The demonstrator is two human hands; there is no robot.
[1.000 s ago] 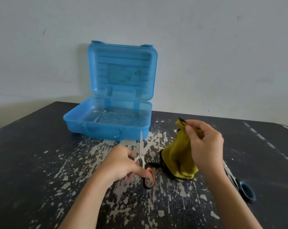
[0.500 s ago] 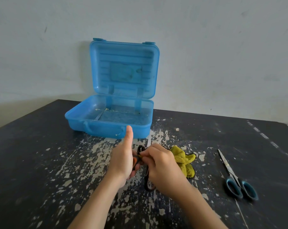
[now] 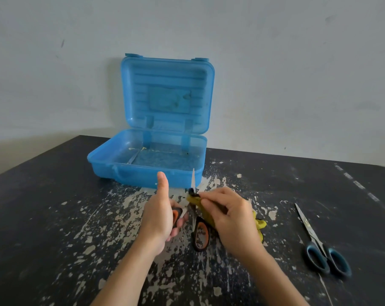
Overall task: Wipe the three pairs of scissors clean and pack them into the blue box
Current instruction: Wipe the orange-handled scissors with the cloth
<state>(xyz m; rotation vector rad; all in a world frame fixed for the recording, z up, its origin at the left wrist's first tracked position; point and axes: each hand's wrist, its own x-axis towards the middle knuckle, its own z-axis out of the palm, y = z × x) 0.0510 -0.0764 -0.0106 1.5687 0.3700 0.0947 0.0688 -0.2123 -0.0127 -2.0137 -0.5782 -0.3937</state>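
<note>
Left grip (image 3: 158,217) clasps orange-handled scissors (image 3: 206,233); right grip (image 3: 231,219) pinches yellow cloth (image 3: 259,225) on their blade, near blue box (image 3: 143,173) front edge.

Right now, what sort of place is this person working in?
Probably a plain home or workshop corner, though I can't be sure: a worn black table flecked with pale scrapes stands against a bare whitish wall, with a blue plastic box and blue-handled scissors on it.

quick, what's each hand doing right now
Left hand: closed, gripping a handle of the orange scissors, thumb up.
Right hand: closed, pinching the yellow cloth against the scissors' blade.
</note>
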